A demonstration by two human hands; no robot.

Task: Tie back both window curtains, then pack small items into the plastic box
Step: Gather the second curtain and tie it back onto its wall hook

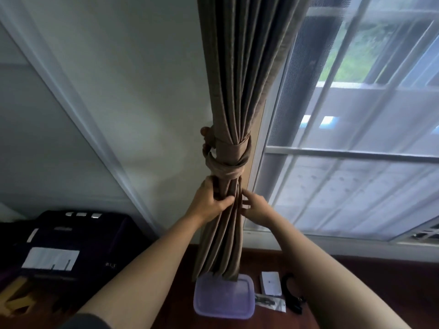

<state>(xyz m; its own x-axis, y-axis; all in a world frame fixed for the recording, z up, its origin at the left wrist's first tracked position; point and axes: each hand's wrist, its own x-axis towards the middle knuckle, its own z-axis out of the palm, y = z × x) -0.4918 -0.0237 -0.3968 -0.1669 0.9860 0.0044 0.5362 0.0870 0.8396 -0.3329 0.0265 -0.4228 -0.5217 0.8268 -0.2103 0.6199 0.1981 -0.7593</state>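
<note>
Forearms reach up from the bottom of the frame over a dark wooden table [356, 281], where a clear plastic box [223, 299] with its lid on sits directly under the curtain's hem. Just right of the box lie a small white card [270, 282], a clear packet [270, 303] and a black strap [293, 296]. Above, the left hand [211, 200] has its grip closed around the gathered brown curtain [240, 91] just below the tie-back [228, 160], while the right hand [257, 205] rests spread fingertips against the folds, pinching nothing. The tie-back is wound and knotted around the bunched fabric. Beyond stand a pale wall [142, 91] and a barred window [356, 115].
</note>
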